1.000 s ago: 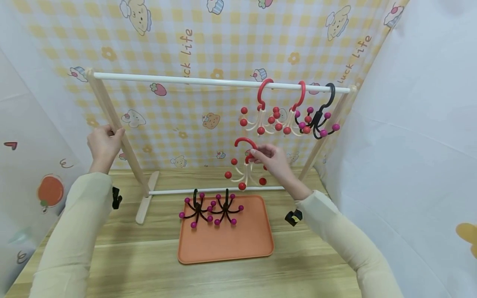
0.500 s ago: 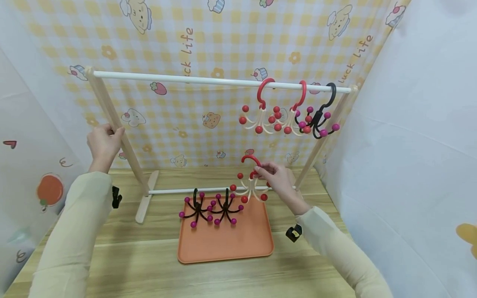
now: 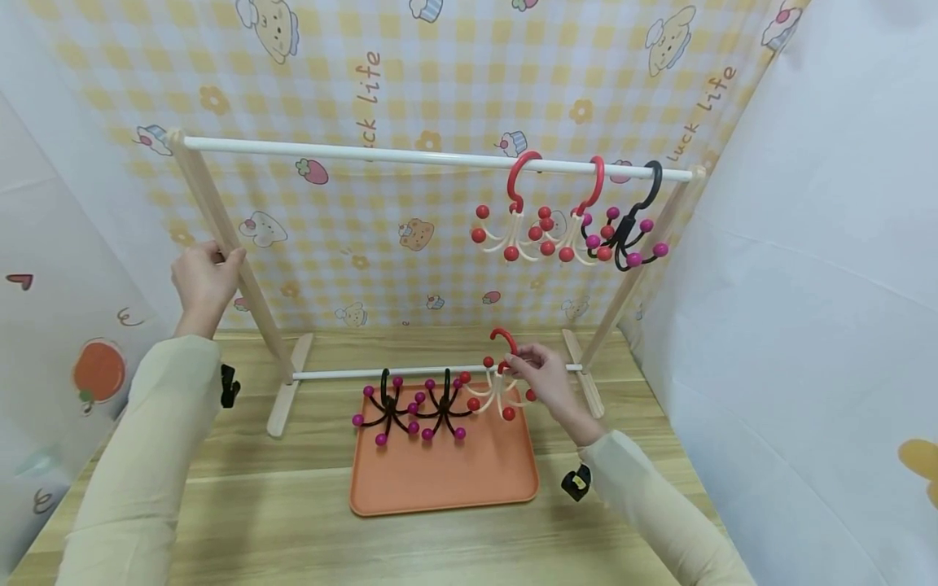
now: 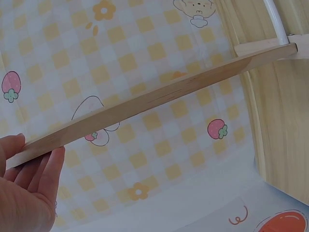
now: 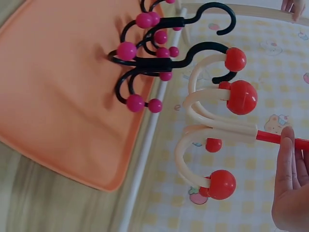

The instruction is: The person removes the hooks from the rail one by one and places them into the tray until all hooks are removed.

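Observation:
My right hand (image 3: pixel 544 376) pinches a cream claw hook with red balls (image 3: pixel 497 391) by its red stem, low over the back right of the orange tray (image 3: pixel 447 480). In the right wrist view the cream and red hook (image 5: pixel 215 130) hangs beside my fingers (image 5: pixel 289 183), just above the tray (image 5: pixel 58 96). Two black hooks with magenta balls (image 3: pixel 414 407) stand on the tray's back edge. My left hand (image 3: pixel 203 281) grips the wooden left post (image 3: pixel 220 236) of the rack; the left wrist view shows my fingers (image 4: pixel 29 183) around the post (image 4: pixel 145 101).
Three hooks hang on the white top rail (image 3: pixel 366 155) at the right: two red-and-cream hooks (image 3: pixel 538 232) and one black hook (image 3: pixel 633 232). A white lower rail (image 3: pixel 330 375) crosses behind the tray. Patterned cloth walls close in on all sides of the wooden table (image 3: pixel 293 521).
My right hand has carried the cream and red hook down from mid-height beneath the top rail to just over the tray. The left hand has stayed on the post.

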Available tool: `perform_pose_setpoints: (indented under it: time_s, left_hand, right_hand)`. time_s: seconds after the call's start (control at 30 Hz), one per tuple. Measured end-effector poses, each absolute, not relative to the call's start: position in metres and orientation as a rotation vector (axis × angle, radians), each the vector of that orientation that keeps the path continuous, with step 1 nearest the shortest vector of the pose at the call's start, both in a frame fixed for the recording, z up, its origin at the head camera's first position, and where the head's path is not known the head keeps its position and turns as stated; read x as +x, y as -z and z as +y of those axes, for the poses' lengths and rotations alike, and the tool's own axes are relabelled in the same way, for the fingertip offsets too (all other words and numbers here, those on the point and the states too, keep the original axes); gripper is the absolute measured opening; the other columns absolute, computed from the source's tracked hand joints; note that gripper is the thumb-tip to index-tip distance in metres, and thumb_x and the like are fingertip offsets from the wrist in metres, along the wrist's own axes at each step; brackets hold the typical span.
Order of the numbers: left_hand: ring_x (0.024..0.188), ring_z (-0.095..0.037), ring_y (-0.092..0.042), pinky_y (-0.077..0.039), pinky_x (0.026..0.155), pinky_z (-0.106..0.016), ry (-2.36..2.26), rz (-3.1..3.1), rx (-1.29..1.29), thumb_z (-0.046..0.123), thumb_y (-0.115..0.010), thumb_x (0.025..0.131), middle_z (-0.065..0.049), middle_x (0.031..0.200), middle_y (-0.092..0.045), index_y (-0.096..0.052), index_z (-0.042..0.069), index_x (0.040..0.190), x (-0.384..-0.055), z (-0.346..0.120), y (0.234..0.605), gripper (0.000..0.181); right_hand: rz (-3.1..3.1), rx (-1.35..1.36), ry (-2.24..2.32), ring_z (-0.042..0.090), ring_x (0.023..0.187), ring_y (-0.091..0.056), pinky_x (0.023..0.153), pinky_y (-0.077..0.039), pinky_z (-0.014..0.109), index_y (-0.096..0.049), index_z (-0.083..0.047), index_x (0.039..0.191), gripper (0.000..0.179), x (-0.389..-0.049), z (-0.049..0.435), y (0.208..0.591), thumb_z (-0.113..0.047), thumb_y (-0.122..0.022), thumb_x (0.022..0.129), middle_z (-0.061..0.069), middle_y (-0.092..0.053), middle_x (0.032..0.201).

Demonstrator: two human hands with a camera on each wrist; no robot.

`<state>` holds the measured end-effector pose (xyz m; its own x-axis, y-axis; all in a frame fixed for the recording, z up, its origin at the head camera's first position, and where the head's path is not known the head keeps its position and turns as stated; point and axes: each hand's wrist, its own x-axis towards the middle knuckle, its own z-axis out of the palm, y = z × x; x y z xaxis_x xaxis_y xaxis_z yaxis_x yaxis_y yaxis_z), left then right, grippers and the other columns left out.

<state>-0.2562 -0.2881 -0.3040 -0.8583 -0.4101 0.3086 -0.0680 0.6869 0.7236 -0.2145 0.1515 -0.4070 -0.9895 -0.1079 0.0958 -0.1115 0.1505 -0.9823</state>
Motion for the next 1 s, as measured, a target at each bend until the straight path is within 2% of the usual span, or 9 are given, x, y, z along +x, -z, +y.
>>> perform_pose_setpoints:
  time_s: [0.07, 0.2, 0.3, 0.47, 0.6, 0.67, 0.77, 0.9, 1.0]
  left_hand:
    - [0.106, -0.040, -0.043, -0.024, 0.092, -0.046, 1.022, -2.447, 0.375, 0.027, -0.046, 0.091, -0.026, 0.100, -0.058, -0.059, -0.010, 0.101, -0.257, -0.288, 0.304, 0.041]
    - [0.105, -0.040, -0.044, -0.026, 0.091, -0.046, 1.015, -2.443, 0.378, 0.027, -0.046, 0.090, -0.025, 0.100, -0.058, -0.059, -0.010, 0.101, -0.257, -0.288, 0.303, 0.041]
    - [0.105, -0.040, -0.045, -0.026, 0.091, -0.046, 1.012, -2.442, 0.377, 0.027, -0.046, 0.090, -0.025, 0.100, -0.058, -0.059, -0.010, 0.101, -0.257, -0.288, 0.303, 0.041]
    - [0.105, -0.040, -0.044, -0.025, 0.091, -0.046, 1.009, -2.447, 0.372, 0.027, -0.046, 0.090, -0.026, 0.100, -0.058, -0.059, -0.010, 0.101, -0.257, -0.289, 0.303, 0.040]
    - [0.104, -0.040, -0.045, -0.026, 0.091, -0.046, 1.000, -2.451, 0.369, 0.026, -0.046, 0.090, -0.026, 0.100, -0.058, -0.059, -0.010, 0.101, -0.258, -0.289, 0.303, 0.040]
    - [0.104, -0.040, -0.045, -0.025, 0.091, -0.046, 0.994, -2.450, 0.368, 0.026, -0.046, 0.090, -0.025, 0.099, -0.058, -0.059, -0.010, 0.100, -0.258, -0.289, 0.304, 0.040]
    - [0.102, -0.041, -0.046, -0.024, 0.093, -0.045, 0.981, -2.441, 0.359, 0.025, -0.047, 0.090, -0.025, 0.097, -0.059, -0.060, -0.010, 0.095, -0.257, -0.288, 0.305, 0.038]
    - [0.100, -0.041, -0.046, -0.022, 0.094, -0.045, 0.970, -2.428, 0.346, 0.025, -0.047, 0.090, -0.026, 0.096, -0.059, -0.060, -0.011, 0.090, -0.257, -0.288, 0.305, 0.038]
    - [0.100, -0.042, -0.046, -0.023, 0.093, -0.045, 0.967, -2.425, 0.344, 0.025, -0.048, 0.090, -0.026, 0.096, -0.059, -0.059, -0.011, 0.089, -0.257, -0.288, 0.305, 0.038]
  right_hand:
    - [-2.351, 0.287, -2.031, 0.027, 0.073, -0.062, 0.070, -0.048, 0.040, -0.058, 0.009, 0.094, 0.020, -0.214, 0.154, 0.414, -0.008, -0.059, 0.084, 0.019, -0.063, 0.082]
    - [-2.324, 0.351, -2.000, 0.021, 0.069, -0.063, 0.064, -0.050, 0.029, -0.061, -0.004, 0.093, 0.017, -0.243, 0.171, 0.482, -0.019, -0.061, 0.084, 0.009, -0.065, 0.079]
    - [-2.310, 0.362, -1.976, 0.021, 0.068, -0.063, 0.060, -0.050, 0.029, -0.061, -0.006, 0.094, 0.019, -0.259, 0.180, 0.521, -0.022, -0.062, 0.083, 0.008, -0.066, 0.078]
    - [-2.192, 0.455, -1.970, 0.020, 0.063, -0.062, 0.055, -0.049, 0.029, -0.061, -0.003, 0.091, 0.017, -0.239, 0.172, 0.505, -0.018, -0.063, 0.082, 0.010, -0.064, 0.073]
    - [-2.187, 0.383, -1.937, 0.015, 0.060, -0.062, 0.047, -0.045, 0.021, -0.062, 0.000, 0.087, 0.015, -0.218, 0.159, 0.483, -0.013, -0.063, 0.081, 0.012, -0.064, 0.070]
    - [-2.247, 0.260, -1.909, 0.020, 0.060, -0.062, 0.043, -0.042, 0.021, -0.060, 0.007, 0.087, 0.016, -0.205, 0.150, 0.467, -0.008, -0.062, 0.081, 0.019, -0.063, 0.072]
    - [-2.314, 0.180, -1.874, 0.014, 0.058, -0.061, 0.038, -0.037, 0.018, -0.059, 0.009, 0.089, 0.016, -0.202, 0.148, 0.470, -0.004, -0.062, 0.081, 0.024, -0.062, 0.076]
    - [-2.309, 0.159, -1.877, 0.008, 0.060, -0.059, 0.045, -0.042, 0.017, -0.058, 0.012, 0.091, 0.017, -0.201, 0.146, 0.480, -0.002, -0.061, 0.081, 0.027, -0.061, 0.081]
    - [-2.274, 0.148, -1.895, 0.012, 0.062, -0.060, 0.051, -0.045, 0.018, -0.058, 0.011, 0.091, 0.017, -0.199, 0.144, 0.486, -0.002, -0.061, 0.081, 0.026, -0.061, 0.081]
